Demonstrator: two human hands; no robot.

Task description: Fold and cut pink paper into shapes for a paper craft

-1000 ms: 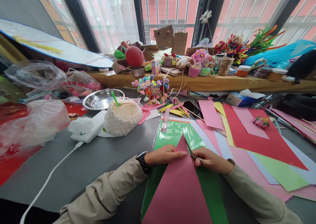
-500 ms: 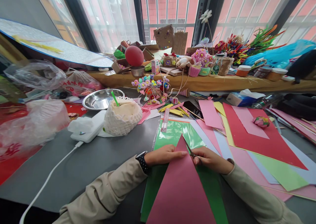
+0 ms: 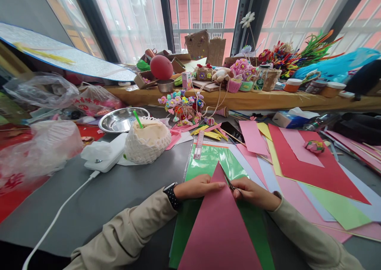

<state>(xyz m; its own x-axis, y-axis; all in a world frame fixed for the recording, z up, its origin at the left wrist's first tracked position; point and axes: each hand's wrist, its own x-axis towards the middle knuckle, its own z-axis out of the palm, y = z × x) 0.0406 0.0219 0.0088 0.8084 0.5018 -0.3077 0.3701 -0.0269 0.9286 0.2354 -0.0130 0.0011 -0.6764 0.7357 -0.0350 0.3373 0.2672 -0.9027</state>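
Note:
A pink sheet of paper (image 3: 220, 230), pointed at its far end, rises in front of me in a tall triangle. My left hand (image 3: 200, 186) pinches it from the left, thumb on the near face, a little below the tip. On the other side my right hand (image 3: 251, 191) is closed round the handles of a pair of scissors (image 3: 228, 181). The blades lie along the paper's right edge and point up toward the tip. Beneath the paper is a green plastic-covered packet (image 3: 193, 222); a clear ruler (image 3: 199, 145) rests on its far end.
Coloured sheets, with a red one (image 3: 315, 162) among them, spread to the right. On the left are a netted coconut (image 3: 147, 143) with a green straw, a steel bowl (image 3: 119, 121) and a white power bank (image 3: 104, 159) with its cable. Crafts crowd the wooden ledge (image 3: 143, 97) by the window.
Almost nothing differs. The pink paper's lower edge has shifted very slightly to the right; both hands and the scissors stay in nearly the same place.

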